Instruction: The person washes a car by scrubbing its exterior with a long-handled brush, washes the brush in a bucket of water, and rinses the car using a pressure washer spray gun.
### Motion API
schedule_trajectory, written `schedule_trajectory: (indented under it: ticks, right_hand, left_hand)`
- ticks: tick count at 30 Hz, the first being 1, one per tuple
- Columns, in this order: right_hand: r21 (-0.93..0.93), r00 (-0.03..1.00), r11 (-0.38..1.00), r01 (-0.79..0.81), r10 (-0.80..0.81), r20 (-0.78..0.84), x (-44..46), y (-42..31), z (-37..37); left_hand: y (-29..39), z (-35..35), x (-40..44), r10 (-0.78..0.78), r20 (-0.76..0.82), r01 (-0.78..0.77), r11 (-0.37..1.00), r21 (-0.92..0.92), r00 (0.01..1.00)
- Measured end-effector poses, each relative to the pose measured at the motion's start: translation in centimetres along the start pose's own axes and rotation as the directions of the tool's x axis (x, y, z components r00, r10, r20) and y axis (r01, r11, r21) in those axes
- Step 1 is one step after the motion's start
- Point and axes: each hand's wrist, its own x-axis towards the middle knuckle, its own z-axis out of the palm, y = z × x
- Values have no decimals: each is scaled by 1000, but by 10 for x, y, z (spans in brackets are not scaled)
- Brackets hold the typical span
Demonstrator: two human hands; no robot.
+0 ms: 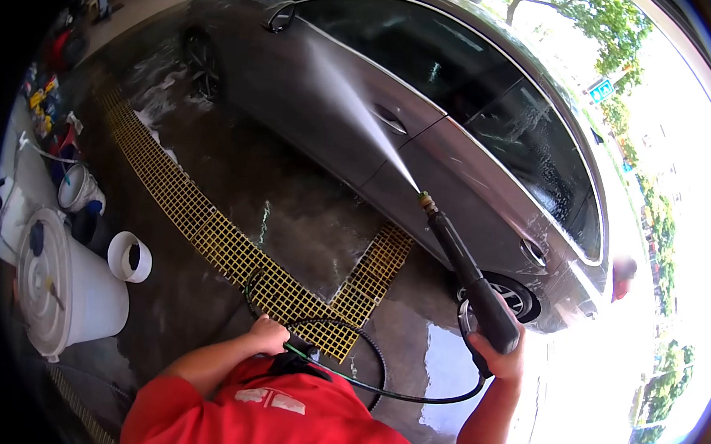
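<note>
My right hand (505, 354) is wrapped round the grip of a black pressure washer gun (469, 272). From its brass nozzle a white jet of water (361, 122) shoots up and left onto the front door of a dark grey car (330, 92). My left hand (270, 335) is closed on the black hose (435, 400) in front of my waist. The hose runs from there in a loop and up to the gun's grip. Drops and streaks of water show on the car's rear window (528, 151).
Yellow floor grating (233, 252) crosses the wet floor between me and the car. On the left stand a large lidded white bucket (87, 288), a small white tub (130, 257) and other containers. Another person (624, 272) is beyond the car's rear, blurred.
</note>
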Motion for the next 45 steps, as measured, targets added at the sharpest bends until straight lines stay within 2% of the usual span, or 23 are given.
schedule_trajectory:
  ticks: [5, 14, 17, 23, 38, 45]
  right_hand:
    - [38, 991, 990, 132, -133, 24, -2, -21, 2]
    - [13, 984, 987, 160, -161, 77, 8, -35, 0]
    - [-20, 990, 993, 114, -112, 90, 10, -37, -1]
    - [-16, 985, 985, 169, -168, 49, 10, -30, 0]
    - [19, 991, 992, 127, -128, 50, 15, -27, 0]
    - [19, 993, 994, 106, -107, 50, 14, -25, 4]
  left_hand:
    - [2, -7, -8, -24, 10, 23, 999, 25, 1000]
    - [7, 8, -8, -34, 21, 35, 999, -36, 999]
    - [5, 11, -7, -34, 27, 35, 999, -31, 999]
    - [1, 5, -6, -24, 34, 24, 1000, -13, 999]
    - [-4, 2, 5, 14, 48, -14, 1000, 3, 999]
    - [-5, 5, 3, 24, -36, -25, 999, -28, 999]
